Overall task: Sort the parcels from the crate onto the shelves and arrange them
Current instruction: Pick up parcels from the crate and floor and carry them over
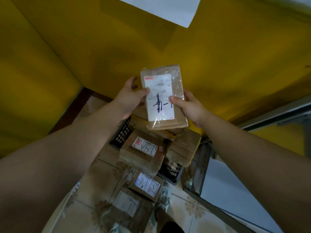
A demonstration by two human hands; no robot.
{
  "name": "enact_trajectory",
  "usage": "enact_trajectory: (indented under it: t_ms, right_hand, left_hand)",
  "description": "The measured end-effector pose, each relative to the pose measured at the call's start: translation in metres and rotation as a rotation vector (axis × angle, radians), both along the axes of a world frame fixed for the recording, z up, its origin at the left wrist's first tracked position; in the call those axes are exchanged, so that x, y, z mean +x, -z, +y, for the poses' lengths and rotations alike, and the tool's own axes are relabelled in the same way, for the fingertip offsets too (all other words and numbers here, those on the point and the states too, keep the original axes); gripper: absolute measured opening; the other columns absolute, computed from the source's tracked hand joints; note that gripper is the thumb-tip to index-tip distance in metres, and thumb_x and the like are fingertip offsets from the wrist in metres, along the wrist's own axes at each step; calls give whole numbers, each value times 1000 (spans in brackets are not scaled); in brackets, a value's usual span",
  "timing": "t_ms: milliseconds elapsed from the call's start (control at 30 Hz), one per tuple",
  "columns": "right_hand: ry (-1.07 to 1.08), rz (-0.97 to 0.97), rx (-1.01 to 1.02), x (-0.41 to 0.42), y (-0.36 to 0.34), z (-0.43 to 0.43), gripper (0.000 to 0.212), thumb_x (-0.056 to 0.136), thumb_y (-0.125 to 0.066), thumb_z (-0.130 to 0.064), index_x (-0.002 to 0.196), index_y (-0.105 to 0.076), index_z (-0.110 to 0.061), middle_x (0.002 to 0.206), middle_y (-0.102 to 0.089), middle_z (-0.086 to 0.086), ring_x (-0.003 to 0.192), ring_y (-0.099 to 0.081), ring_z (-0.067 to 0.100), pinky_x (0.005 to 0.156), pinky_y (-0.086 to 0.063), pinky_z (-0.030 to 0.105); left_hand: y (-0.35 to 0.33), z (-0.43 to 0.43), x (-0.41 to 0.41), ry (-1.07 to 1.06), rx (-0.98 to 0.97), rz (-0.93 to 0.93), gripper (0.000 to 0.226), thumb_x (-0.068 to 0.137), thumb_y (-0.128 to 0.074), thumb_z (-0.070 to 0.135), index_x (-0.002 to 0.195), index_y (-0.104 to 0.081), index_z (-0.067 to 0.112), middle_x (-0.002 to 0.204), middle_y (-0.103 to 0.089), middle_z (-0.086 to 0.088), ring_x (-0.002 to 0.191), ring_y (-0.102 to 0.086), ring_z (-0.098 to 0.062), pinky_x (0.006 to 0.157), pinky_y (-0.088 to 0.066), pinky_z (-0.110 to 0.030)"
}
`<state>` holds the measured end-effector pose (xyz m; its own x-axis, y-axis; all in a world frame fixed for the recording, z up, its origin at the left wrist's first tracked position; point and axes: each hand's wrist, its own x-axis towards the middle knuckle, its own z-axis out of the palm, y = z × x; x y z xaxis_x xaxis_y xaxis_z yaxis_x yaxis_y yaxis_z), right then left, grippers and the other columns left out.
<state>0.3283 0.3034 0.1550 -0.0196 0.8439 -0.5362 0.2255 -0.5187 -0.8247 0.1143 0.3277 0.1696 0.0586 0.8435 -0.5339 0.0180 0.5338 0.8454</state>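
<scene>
Head camera view, looking down past two bare forearms. Mustard-yellow walls (101, 47) fill the upper half and meet in a corner at the left, and a white sheet (161, 9) hangs at the top edge. Below lies a beige floor (185, 211) of tiles with a floral pattern. A black plastic crate (121, 133) with a lattice wall stands on it near the foot of the wall, heaped above its rim with brown parcels; a flat parcel with a red-and-white label (143, 148) lies across its near side, and a crumpled taped parcel (183, 147) leans over its right edge. Just outside the crate's near edge, two more labelled parcels (146, 184) overlap on the floor beside a pale shoe (164, 197). A dark metal frame with a pale, glossy panel (227, 187) runs along the right. Nothing stands between the camera and the raised parcel (164, 96), which is held in the air above the crate's far edge, apart from the heap. It is a flat brown rectangle wrapped in shiny clear film, with a white label bearing thick black pen strokes. The left hand (129, 98) pinches its left edge, thumb on the label and fingers curled behind. The right hand (188, 106) pinches the right edge likewise, thumb on the front.
</scene>
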Motion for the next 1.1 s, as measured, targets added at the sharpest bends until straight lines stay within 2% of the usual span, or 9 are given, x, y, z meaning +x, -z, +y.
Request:
enact_trajectory:
  t_ms: [67, 167, 367, 467, 633, 767, 833, 1000, 1100]
  right_hand:
    - [76, 42, 15, -14, -6, -17, 87, 83, -76, -46, 154, -31, -25, 134, -60, -3, 100, -66, 12, 79, -54, 28]
    - [110, 39, 10, -37, -13, -46, 88, 71, -75, -61, 148, -42, -30, 130, -64, -1, 107, -67, 20, 93, -55, 40]
    - [120, 91, -1, -91, -19, -114, 61, 86, -64, -57, 139, -49, -31, 123, -69, 0, 106, -69, 23, 98, -53, 47]
    - [115, 50, 3, -116, -16, -150, 70, 86, -62, -63, 146, -43, -33, 132, -63, -3, 112, -65, 20, 102, -51, 45]
    - [17, -82, -48, -139, -1, -203, 102, 60, -45, -96, 147, -41, -42, 147, -50, -4, 134, -49, 24, 112, -37, 52]
    - [-33, -181, -126, -137, 32, -227, 87, 79, -41, -85, 151, -39, -34, 159, -33, 1, 144, -36, 28, 116, -32, 49]
    - [-59, -205, -131, -129, 55, -237, 70, 96, -43, -63, 154, -33, -27, 161, -28, -2, 146, -32, 24, 115, -30, 35]
    - [-158, -322, -222, -107, 127, -267, 63, 99, -49, -53, 149, -39, -17, 135, -60, 7, 113, -62, 21, 96, -47, 34]
    - [-218, -354, -259, -98, 172, -282, 56, 99, -52, -49, 144, -45, -17, 137, -54, -2, 121, -56, 27, 95, -44, 35]
  left_hand:
    - [-4, -23, -7, 48, -76, -45, 79, 85, -71, 31, 150, -26, 31, 135, -57, -4, 119, -57, -29, 99, -44, -58]
    - [-6, -53, -23, 141, -123, -107, 69, 88, -65, 38, 148, -31, 35, 123, -66, 1, 111, -62, -27, 97, -45, -57]
    - [-1, -102, -75, 212, -88, -184, 86, 75, -76, 35, 147, -29, 34, 124, -66, -1, 111, -64, -28, 91, -51, -53]
    - [-2, -130, -101, 207, -42, -137, 81, 70, -70, 34, 143, -38, 32, 122, -67, 1, 107, -67, -24, 94, -51, -51]
    - [19, -177, -148, 194, -70, -102, 63, 83, -66, 30, 142, -41, 31, 121, -68, 1, 104, -69, -24, 90, -54, -51]
    - [54, -216, -168, 51, -159, -71, 41, 94, -59, 22, 132, -49, 32, 118, -69, -2, 103, -68, -27, 92, -52, -51]
    - [77, -237, -171, -4, -187, -46, 30, 94, -58, 22, 121, -56, 36, 115, -70, -1, 102, -68, -27, 89, -53, -47]
    - [145, -287, -173, -124, -266, 47, 40, 90, -60, 27, 130, -54, 30, 112, -71, -4, 95, -70, -26, 72, -53, -37]
    - [186, -312, -169, -168, -299, 98, 43, 86, -63, 32, 129, -55, 30, 107, -73, -3, 93, -70, -24, 73, -54, -38]
